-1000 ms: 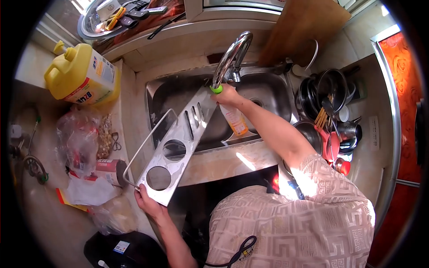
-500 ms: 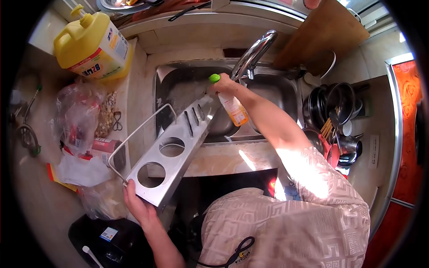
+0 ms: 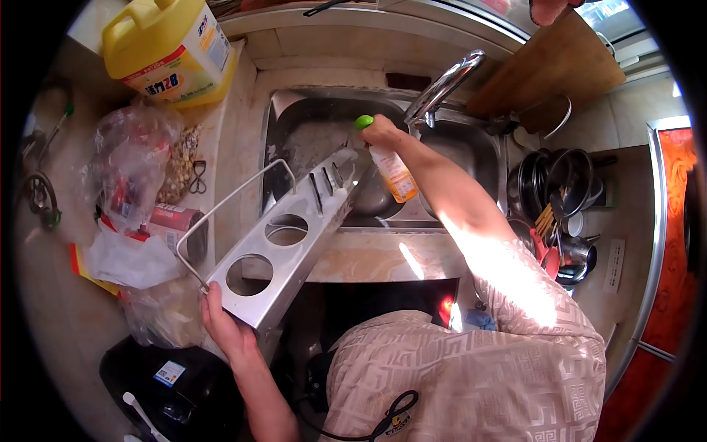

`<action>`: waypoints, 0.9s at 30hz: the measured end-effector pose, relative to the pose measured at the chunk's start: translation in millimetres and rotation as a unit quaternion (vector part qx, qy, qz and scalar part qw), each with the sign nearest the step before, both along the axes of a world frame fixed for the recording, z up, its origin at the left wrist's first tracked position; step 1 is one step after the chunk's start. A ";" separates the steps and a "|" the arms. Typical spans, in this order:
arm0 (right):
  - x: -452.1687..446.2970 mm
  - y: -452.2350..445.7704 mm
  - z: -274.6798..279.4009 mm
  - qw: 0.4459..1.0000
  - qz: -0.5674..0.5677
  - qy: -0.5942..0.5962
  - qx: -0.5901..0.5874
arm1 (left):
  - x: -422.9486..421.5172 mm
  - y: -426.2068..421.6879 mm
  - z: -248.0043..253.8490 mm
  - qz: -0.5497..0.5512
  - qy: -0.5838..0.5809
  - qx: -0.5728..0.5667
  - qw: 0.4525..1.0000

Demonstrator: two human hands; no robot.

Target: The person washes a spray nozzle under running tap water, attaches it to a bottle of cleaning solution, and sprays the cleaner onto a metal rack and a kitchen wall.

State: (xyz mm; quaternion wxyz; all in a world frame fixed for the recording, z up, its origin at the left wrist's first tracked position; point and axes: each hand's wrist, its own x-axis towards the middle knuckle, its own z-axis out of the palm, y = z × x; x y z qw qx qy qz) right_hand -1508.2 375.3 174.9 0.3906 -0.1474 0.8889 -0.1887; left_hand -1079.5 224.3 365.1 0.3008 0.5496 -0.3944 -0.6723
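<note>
A white metal rack (image 3: 300,256) with two round holes, narrow slots and a bent wire rail slants from the lower left up over the left sink basin. My left hand (image 3: 227,324) grips its near end by the corner, fingers on the rail side. In my right hand (image 3: 383,132) is a spray bottle (image 3: 398,177) with a green-tipped head and orange label, held by its neck above the rack's far end. Whitish wet marks show near that far end. My right fingers are partly hidden around the trigger.
Behind the double sink (image 3: 294,121) rises a chrome faucet (image 3: 451,82). A yellow detergent jug (image 3: 173,55) and plastic bags (image 3: 136,166) stand left. Pans (image 3: 563,173) and a cutting board (image 3: 549,70) are at right. A black bin (image 3: 173,390) sits lower left.
The view has shifted slightly, so the sink and jug sit differently in it. Both hands keep their holds on the rack and the spray bottle, with little other visible movement.
</note>
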 end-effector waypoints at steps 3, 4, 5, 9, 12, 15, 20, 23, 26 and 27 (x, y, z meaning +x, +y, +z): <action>5.2 -1.7 4.6 1.000 0.012 0.010 0.001 | 0.9 -0.1 -0.2 0.002 -0.002 0.003 1.000; 4.1 -2.4 2.2 1.000 -0.015 -0.006 -0.017 | 0.8 -0.5 -0.8 0.004 -0.001 0.006 1.000; 1.5 -1.1 0.5 1.000 -0.014 -0.003 -0.017 | 0.9 -1.3 -2.2 0.005 0.001 0.005 1.000; -10.1 4.0 -23.9 0.983 0.154 0.074 -0.067 | 6.5 -4.9 -7.1 0.012 0.002 0.025 1.000; -6.2 1.5 -21.3 0.983 0.159 0.047 -0.074 | 14.0 -6.3 -12.3 0.020 0.018 0.053 0.998; 3.0 -8.7 -14.5 0.996 0.050 -0.014 -0.079 | 12.6 -3.9 -8.3 0.031 0.036 0.073 0.996; 2.4 -23.0 -33.7 0.988 -0.111 -0.085 -0.071 | 8.2 -1.5 -4.0 0.050 0.044 0.078 0.995; 6.2 -30.0 -32.8 0.995 -0.094 -0.040 -0.022 | 6.8 -0.4 -0.5 0.045 0.050 0.084 0.994; 7.3 -33.5 -30.2 0.998 -0.058 -0.022 0.002 | 7.2 -0.9 -0.6 0.044 0.053 0.084 0.994; 2.4 -32.9 -35.6 0.996 -0.074 -0.055 -0.021 | 6.8 -1.0 -0.5 0.044 0.052 0.084 0.994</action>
